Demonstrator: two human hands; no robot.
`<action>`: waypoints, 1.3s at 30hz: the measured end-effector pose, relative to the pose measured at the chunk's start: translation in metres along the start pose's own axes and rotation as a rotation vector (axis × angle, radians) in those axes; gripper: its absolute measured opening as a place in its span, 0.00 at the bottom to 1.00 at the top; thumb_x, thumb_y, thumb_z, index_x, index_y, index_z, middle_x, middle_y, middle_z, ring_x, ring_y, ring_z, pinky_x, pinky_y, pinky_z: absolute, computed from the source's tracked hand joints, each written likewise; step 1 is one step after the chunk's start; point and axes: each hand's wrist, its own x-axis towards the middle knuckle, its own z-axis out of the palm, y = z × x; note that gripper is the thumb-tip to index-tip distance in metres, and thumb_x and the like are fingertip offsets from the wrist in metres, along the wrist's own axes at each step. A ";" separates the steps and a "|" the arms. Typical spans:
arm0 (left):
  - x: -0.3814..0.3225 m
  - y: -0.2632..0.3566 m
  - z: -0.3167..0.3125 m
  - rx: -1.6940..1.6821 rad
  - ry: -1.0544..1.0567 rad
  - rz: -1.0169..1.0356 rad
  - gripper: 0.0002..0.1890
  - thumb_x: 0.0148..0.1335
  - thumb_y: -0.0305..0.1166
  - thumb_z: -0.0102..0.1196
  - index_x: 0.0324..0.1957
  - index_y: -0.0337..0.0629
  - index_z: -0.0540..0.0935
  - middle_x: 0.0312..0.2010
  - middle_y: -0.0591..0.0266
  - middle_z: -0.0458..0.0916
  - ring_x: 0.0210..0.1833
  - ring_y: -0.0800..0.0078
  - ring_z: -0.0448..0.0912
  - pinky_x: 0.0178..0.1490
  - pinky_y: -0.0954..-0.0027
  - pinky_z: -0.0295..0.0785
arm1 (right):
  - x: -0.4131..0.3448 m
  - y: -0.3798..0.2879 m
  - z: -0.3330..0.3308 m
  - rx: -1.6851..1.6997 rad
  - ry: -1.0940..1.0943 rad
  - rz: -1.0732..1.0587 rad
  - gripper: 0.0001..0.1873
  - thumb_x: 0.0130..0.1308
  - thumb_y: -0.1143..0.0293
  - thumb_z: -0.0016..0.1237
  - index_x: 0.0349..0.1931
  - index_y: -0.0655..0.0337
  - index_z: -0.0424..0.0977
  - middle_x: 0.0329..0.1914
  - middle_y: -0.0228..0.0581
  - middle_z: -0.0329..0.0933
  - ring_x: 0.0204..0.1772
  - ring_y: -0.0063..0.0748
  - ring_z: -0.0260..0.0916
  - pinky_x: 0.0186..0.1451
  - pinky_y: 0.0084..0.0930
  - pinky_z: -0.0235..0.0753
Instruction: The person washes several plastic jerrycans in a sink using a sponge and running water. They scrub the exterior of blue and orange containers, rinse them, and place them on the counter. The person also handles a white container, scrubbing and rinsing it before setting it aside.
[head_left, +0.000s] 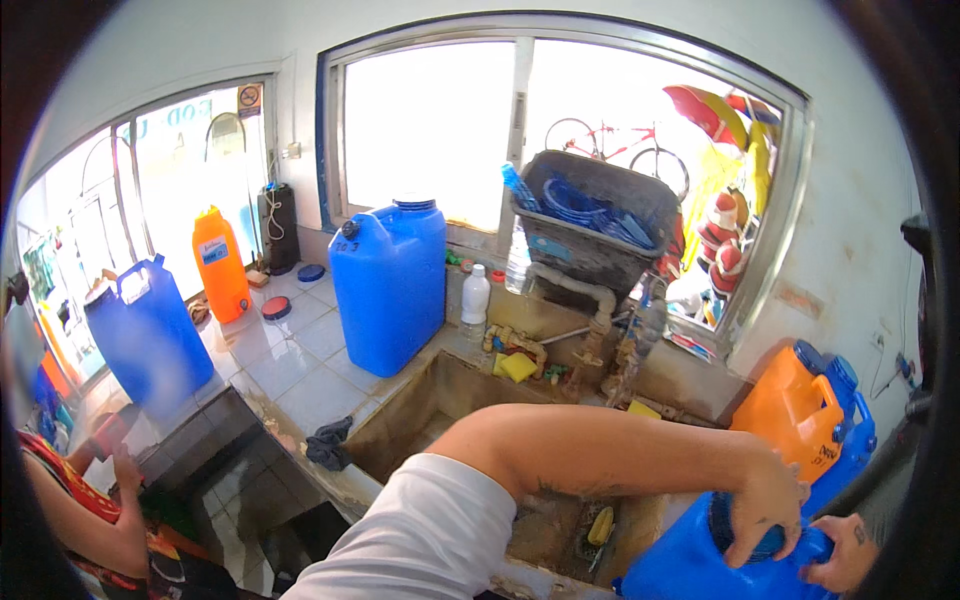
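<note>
At the lower right stands a blue plastic water jug (675, 551). My left hand (761, 499) reaches across from the left, its fingers curled around the jug's dark blue screw cap (721, 521). My right hand (844, 551) grips a smaller blue part at the jug's top, either its handle or a small cap; which one I cannot tell. An orange jug (787, 412) and another blue jug (862, 442) are just behind my hands.
A concrete sink (397, 420) lies beneath my arm, with yellow sponges (519, 367) at its back edge. Blue jugs (390, 292) and an orange container (220, 262) stand on the tiled counter. A grey bin (592, 247) sits above the pipes. Another person (97, 510) is at the left.
</note>
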 end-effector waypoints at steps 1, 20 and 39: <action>-0.029 -0.001 -0.001 0.012 0.003 0.002 0.40 0.33 0.55 0.75 0.57 0.72 0.82 0.70 0.44 0.63 0.72 0.34 0.59 0.66 0.28 0.58 | 0.000 -0.023 -0.001 -0.090 0.064 -0.113 0.31 0.45 0.72 0.68 0.55 0.64 0.80 0.56 0.51 0.82 0.51 0.48 0.82 0.61 0.39 0.78; -0.691 -0.121 -0.084 0.338 0.352 -2.139 0.20 0.66 0.35 0.55 0.60 0.53 0.82 0.59 0.58 0.82 0.63 0.59 0.80 0.62 0.54 0.78 | 0.175 -0.337 0.009 0.777 -0.066 -0.194 0.33 0.60 0.81 0.59 0.69 0.63 0.70 0.58 0.38 0.79 0.57 0.25 0.74 0.63 0.27 0.73; -0.814 -0.088 -0.079 0.540 0.685 -2.146 0.20 0.67 0.33 0.50 0.58 0.62 0.85 0.56 0.55 0.84 0.59 0.56 0.82 0.63 0.53 0.77 | 0.524 -0.711 0.084 0.905 0.287 -0.501 0.19 0.68 0.61 0.50 0.54 0.60 0.82 0.52 0.53 0.83 0.56 0.46 0.81 0.60 0.37 0.78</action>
